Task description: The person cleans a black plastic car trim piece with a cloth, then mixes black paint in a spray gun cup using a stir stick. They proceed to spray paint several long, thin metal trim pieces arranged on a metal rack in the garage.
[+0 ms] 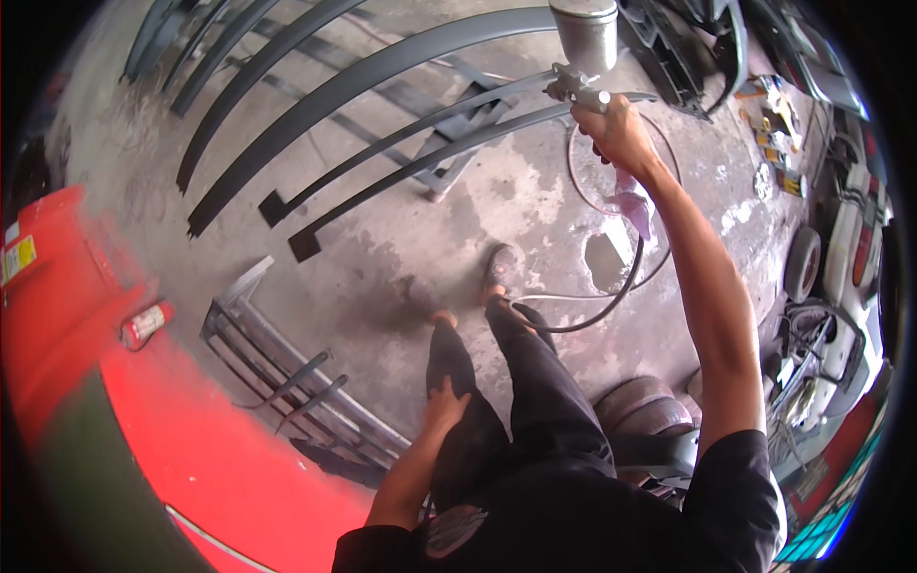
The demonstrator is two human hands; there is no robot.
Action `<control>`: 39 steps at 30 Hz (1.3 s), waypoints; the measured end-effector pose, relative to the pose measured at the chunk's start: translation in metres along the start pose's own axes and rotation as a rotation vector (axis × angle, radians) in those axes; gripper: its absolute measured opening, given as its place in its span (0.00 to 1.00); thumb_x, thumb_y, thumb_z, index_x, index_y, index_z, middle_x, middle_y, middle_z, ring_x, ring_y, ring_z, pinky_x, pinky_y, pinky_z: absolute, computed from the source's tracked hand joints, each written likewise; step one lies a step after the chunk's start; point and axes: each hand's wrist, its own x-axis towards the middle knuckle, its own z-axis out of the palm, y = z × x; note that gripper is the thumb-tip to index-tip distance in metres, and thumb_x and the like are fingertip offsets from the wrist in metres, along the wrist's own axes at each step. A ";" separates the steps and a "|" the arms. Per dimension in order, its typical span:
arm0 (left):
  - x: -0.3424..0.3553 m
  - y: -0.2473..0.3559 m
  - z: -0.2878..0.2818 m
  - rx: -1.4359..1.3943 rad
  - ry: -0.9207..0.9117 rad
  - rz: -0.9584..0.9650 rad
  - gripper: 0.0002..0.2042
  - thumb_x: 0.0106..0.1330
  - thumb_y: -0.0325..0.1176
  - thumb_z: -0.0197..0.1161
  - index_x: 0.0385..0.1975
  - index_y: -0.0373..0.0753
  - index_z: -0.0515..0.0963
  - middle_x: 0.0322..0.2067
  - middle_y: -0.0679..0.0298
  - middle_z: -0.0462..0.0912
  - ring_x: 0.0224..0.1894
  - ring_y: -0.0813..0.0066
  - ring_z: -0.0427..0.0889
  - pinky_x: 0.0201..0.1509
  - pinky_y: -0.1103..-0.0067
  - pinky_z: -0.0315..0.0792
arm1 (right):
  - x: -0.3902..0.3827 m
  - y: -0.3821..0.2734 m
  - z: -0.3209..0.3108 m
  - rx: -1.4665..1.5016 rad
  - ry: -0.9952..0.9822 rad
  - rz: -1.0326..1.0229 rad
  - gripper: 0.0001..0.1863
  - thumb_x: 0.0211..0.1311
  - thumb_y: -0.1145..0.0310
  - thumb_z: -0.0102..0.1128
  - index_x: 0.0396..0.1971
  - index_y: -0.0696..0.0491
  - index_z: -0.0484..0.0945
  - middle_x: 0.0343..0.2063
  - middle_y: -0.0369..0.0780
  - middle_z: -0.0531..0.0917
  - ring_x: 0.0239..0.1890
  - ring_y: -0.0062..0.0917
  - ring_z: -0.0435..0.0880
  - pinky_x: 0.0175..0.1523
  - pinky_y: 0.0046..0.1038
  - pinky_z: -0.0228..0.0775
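My right hand (619, 134) is wrapped round the handle of a metal spray gun (575, 88), holding it out at arm's length. A silver paint cup (586, 36) stands on top of the gun, and its upper end is cut off by the picture's edge. A pinkish cloth (632, 202) hangs below the hand, by a dark air hose (632, 272). Close to the gun are several long, curved, dark grey strips (358, 72), held above the floor; the nearest strip (430, 158) ends just beside my hand. My left hand (446, 406) lies on my thigh with its fingers apart, holding nothing.
A red painted panel (205, 420) with a small red-and-white can (146, 326) on it lies to the left. Near my feet stands a metal frame (287, 368). Hose loops cross the patchy concrete floor (535, 220). Tyres (645, 406) and car parts (831, 353) crowd the right.
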 end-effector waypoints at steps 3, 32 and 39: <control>0.005 -0.012 0.008 -0.027 0.013 0.010 0.45 0.70 0.61 0.64 0.82 0.49 0.55 0.68 0.36 0.70 0.65 0.36 0.79 0.66 0.52 0.76 | -0.016 -0.043 0.039 0.036 -0.059 -0.019 0.18 0.67 0.58 0.61 0.29 0.61 0.81 0.19 0.39 0.81 0.18 0.22 0.80 0.23 0.30 0.73; 0.012 -0.021 0.004 -0.036 0.003 0.009 0.47 0.67 0.61 0.67 0.82 0.48 0.55 0.69 0.36 0.69 0.68 0.37 0.77 0.69 0.54 0.74 | -0.014 0.007 0.015 0.161 0.047 0.168 0.17 0.72 0.61 0.67 0.34 0.62 0.84 0.22 0.39 0.84 0.20 0.24 0.84 0.25 0.32 0.77; 0.011 -0.005 0.003 0.045 0.013 0.006 0.47 0.67 0.62 0.67 0.82 0.48 0.55 0.68 0.35 0.71 0.67 0.37 0.77 0.69 0.54 0.74 | 0.026 0.099 -0.088 -0.081 0.309 0.134 0.18 0.72 0.60 0.65 0.30 0.62 0.84 0.20 0.42 0.85 0.19 0.27 0.86 0.24 0.33 0.78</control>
